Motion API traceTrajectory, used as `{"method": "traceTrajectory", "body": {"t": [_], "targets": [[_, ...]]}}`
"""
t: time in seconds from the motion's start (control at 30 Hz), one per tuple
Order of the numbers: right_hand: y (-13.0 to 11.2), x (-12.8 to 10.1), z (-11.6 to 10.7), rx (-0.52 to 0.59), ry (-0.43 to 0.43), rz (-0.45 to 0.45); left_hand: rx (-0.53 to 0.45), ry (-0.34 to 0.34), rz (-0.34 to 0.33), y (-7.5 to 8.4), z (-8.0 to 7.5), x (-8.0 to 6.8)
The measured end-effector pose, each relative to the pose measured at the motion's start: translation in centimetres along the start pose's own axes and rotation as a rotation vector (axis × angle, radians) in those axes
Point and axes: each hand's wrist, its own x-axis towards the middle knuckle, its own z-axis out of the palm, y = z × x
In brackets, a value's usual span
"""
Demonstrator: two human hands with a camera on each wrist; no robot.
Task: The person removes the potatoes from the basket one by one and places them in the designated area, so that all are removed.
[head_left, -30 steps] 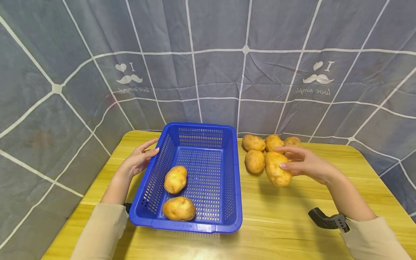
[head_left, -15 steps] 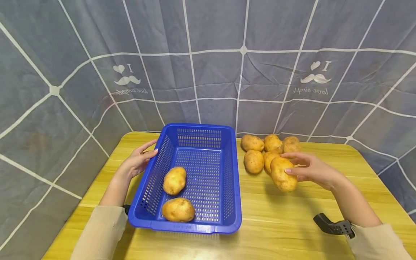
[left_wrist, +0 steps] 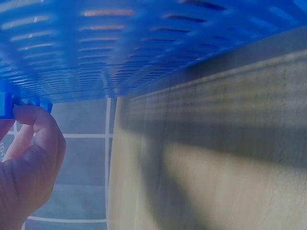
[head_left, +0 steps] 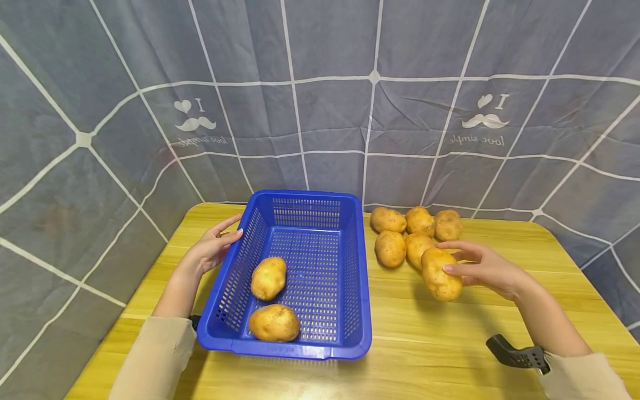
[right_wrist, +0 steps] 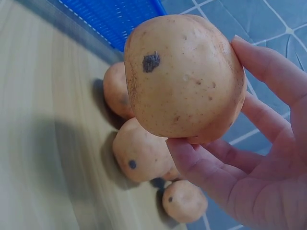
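we read print only on the grey backdrop cloth (head_left: pixel 320 83) behind the desk. in the upper left of the head view a white motif (head_left: pixel 195 118) shows a heart, the letter "i" and a moustache, with the script line "love simple" under it. the same motif (head_left: pixel 487 114) stands in the upper right, with the same words below. we find no other text, label or number in any view.

R hand (head_left: pixel 487 269) grips a potato (head_left: pixel 440 274) above table (head_left: pixel 430 344), w/ five more potatoes (head_left: pixel 414 233) clustered at its 11 o'clock. L hand (head_left: pixel 212 248) holds blue basket (head_left: pixel 295 333) rim at 9 o'clock; two potatoes inside (head_left: pixel 271 300).
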Motion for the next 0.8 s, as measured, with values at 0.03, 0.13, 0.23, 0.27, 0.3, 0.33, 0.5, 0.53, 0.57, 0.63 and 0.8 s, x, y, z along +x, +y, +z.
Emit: {"method": "traceTrajectory", "body": {"t": [0.03,0.13,0.23,0.27,0.3,0.33,0.5,0.53,0.57,0.63,0.8], "targets": [[0.1,-0.1,0.0,0.004,0.006,0.006,0.0,0.001,-0.001,0.0,0.0,0.0],[0.4,-0.3,-0.2,0.01,0.015,0.012,-0.014,0.002,-0.007,0.1,0.1,0.0],[0.8,-0.4,-0.4,0.019,0.021,0.015,-0.015,0.001,-0.007,0.2,0.1,-0.1],[1.0,-0.5,-0.6,0.023,0.02,0.013,-0.012,0.002,-0.007,0.2,0.1,-0.1],[1.1,-0.5,-0.7,0.029,0.02,0.01,-0.007,0.003,-0.007,0.2,0.1,-0.1],[1.3,-0.6,-0.8,0.034,0.02,0.005,-0.001,0.006,-0.008,0.1,0.1,-0.1],[2.0,-0.7,-1.4,0.049,0.024,-0.002,0.01,0.013,-0.009,0.2,0.2,-0.2],[2.2,-0.7,-1.5,0.046,0.026,-0.002,0.008,0.012,-0.009,0.2,0.2,-0.2],[2.3,-0.8,-1.6,0.044,0.028,0.001,0.008,0.013,-0.01,0.2,0.2,-0.2],[2.6,-0.8,-1.8,0.041,0.032,0.005,0.012,0.017,-0.012,0.1,0.2,-0.2],[3.4,-0.9,-2.4,0.031,0.044,0.039,0.029,0.027,-0.018,0.1,0.2,-0.1]]}}
